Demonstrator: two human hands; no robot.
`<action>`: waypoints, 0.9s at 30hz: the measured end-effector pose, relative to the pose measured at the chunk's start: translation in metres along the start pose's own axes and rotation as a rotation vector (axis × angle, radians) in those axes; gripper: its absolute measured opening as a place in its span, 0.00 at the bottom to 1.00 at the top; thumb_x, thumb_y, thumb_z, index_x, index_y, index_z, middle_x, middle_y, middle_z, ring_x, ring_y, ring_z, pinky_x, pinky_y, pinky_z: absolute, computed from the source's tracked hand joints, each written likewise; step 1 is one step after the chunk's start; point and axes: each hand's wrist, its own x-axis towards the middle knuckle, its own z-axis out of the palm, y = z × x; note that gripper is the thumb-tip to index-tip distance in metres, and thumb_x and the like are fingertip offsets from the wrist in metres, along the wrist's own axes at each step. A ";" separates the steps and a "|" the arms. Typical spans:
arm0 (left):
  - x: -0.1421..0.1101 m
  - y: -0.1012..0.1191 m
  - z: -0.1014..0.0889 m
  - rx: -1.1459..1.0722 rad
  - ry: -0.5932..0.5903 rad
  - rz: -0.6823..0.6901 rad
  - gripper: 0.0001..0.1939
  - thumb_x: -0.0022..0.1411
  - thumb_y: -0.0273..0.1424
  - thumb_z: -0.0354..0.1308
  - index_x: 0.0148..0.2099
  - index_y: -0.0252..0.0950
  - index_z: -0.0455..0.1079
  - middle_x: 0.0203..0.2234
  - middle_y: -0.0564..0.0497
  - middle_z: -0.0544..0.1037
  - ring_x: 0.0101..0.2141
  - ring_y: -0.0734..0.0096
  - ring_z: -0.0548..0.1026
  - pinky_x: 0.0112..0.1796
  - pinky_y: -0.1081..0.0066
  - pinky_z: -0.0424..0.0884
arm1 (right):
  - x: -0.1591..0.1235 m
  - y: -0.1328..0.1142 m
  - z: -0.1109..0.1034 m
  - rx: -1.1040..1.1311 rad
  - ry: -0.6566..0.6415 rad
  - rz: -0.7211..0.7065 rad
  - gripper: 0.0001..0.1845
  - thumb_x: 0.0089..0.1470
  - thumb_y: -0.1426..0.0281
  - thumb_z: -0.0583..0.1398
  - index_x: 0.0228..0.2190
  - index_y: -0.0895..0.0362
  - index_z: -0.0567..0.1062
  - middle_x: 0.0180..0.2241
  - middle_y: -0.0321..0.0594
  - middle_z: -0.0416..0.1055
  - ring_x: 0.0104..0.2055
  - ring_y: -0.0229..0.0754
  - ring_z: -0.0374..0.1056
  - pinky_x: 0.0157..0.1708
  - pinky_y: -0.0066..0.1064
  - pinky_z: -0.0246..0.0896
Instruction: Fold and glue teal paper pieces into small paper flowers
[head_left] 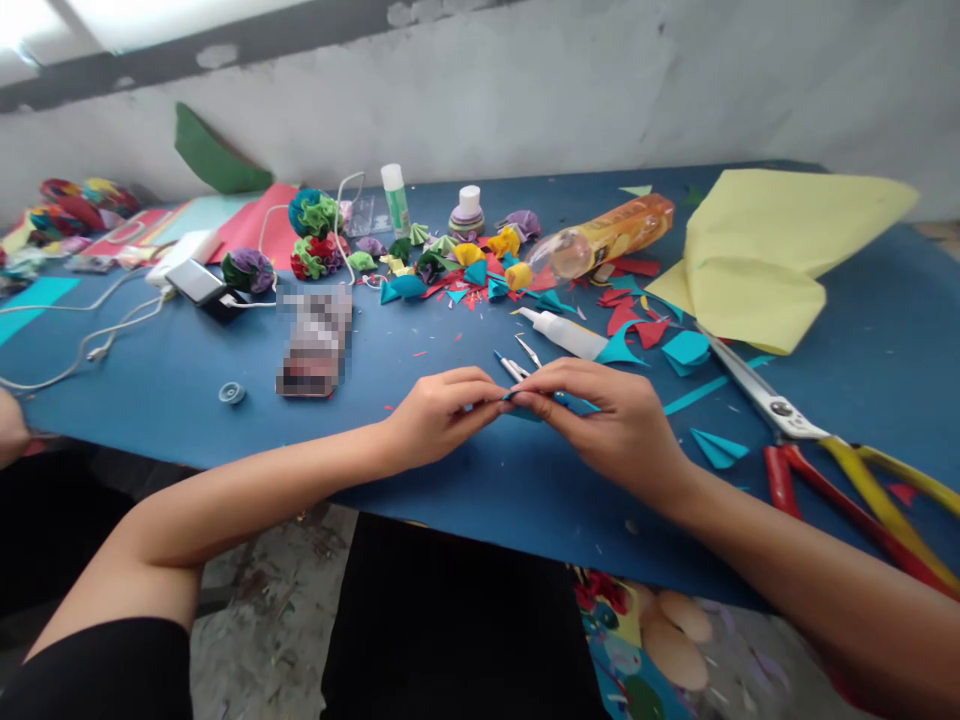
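Observation:
My left hand (450, 415) and my right hand (619, 415) meet above the front of the blue table. Their fingertips pinch a small piece of blue paper (523, 412), most of it hidden by the fingers. Just behind the fingers lies a slim metal tool with pointed legs, like a drawing compass (511, 366), partly covered by my right hand. A white glue tube (564, 333) rests a little farther back. Right of my right hand are a folded blue paper piece (718, 449) and large scissors (784, 410) with red and yellow handles, blades apart.
Red and blue paper scraps (480, 285) and several paper flowers (319, 255) lie behind. A glue stick (395, 200), an orange-labelled bottle (604, 238), yellow paper (757, 260), a phone (315, 342), a small round cap (232, 393) and white cables (97, 345) surround the work area. Another person's hand (11, 430) shows at left.

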 end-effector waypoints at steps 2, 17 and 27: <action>0.006 -0.004 -0.008 0.065 -0.075 -0.059 0.12 0.67 0.32 0.53 0.38 0.31 0.74 0.31 0.46 0.78 0.29 0.77 0.75 0.27 0.81 0.70 | 0.001 0.003 -0.001 -0.003 0.031 -0.004 0.02 0.53 0.73 0.63 0.29 0.56 0.77 0.28 0.37 0.77 0.29 0.36 0.72 0.32 0.27 0.69; 0.041 -0.086 -0.080 0.923 -0.203 -0.578 0.17 0.62 0.34 0.57 0.51 0.31 0.67 0.48 0.40 0.74 0.51 0.54 0.70 0.53 0.59 0.63 | -0.001 0.003 -0.007 0.025 0.059 0.021 0.05 0.55 0.69 0.62 0.29 0.54 0.77 0.29 0.37 0.77 0.30 0.38 0.72 0.33 0.32 0.69; 0.049 -0.090 -0.099 0.814 -0.196 -0.834 0.15 0.56 0.34 0.63 0.44 0.31 0.74 0.43 0.41 0.78 0.46 0.51 0.75 0.47 0.59 0.68 | 0.000 0.003 -0.006 0.049 0.042 0.004 0.04 0.55 0.70 0.62 0.29 0.55 0.77 0.28 0.36 0.76 0.29 0.36 0.70 0.31 0.29 0.66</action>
